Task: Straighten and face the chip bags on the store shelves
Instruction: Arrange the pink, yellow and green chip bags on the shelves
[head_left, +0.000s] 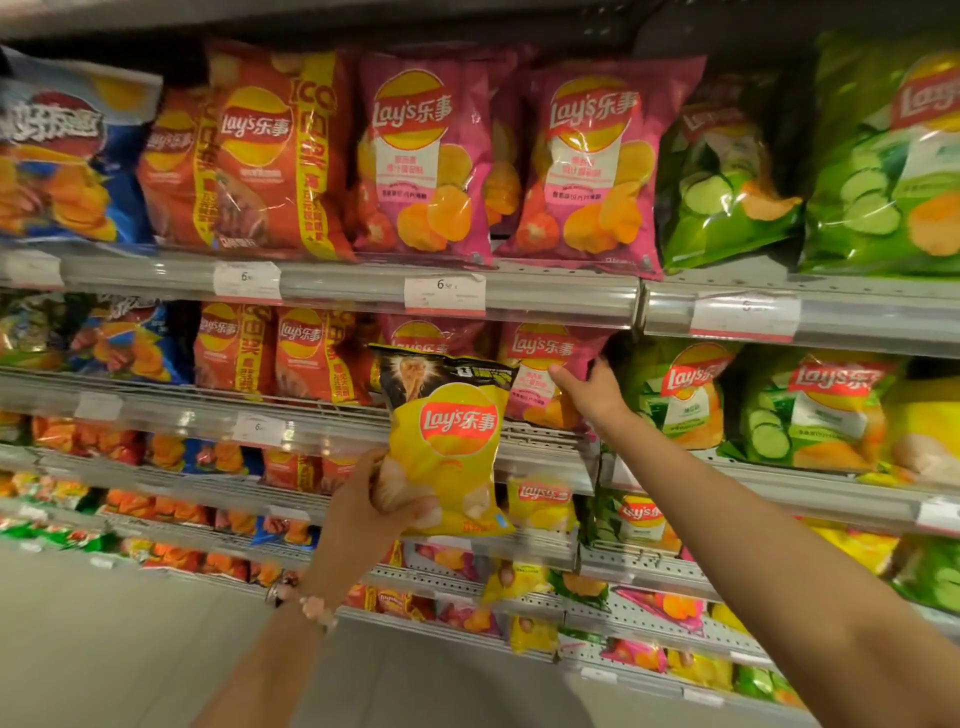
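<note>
The left hand (382, 506) grips the lower left corner of a yellow chip bag (449, 441), thumb across the front, holding it upright in front of the shelves with its face toward the camera. The right hand (592, 387) reaches into the second shelf (311, 415) and holds the right edge of a pink chip bag (540, 364) standing there, thumb on the front and fingers behind.

The top shelf (561, 291) carries upright bags in color groups: a blue bag (57, 150) at the far left, red bags (260, 150), 2 pink bags (423, 161) side by side at the front, then green cucumber bags (727, 176) (the nearer one leans to the left). The second shelf repeats the order, with red bags (301, 353) left of the held pink one and green bags (810, 410) to its right. Lower shelves hold smaller mixed bags, too blurred to sort. White price tags (445, 294) sit along the shelf rails. A beaded bracelet (311, 605) circles the left wrist.
</note>
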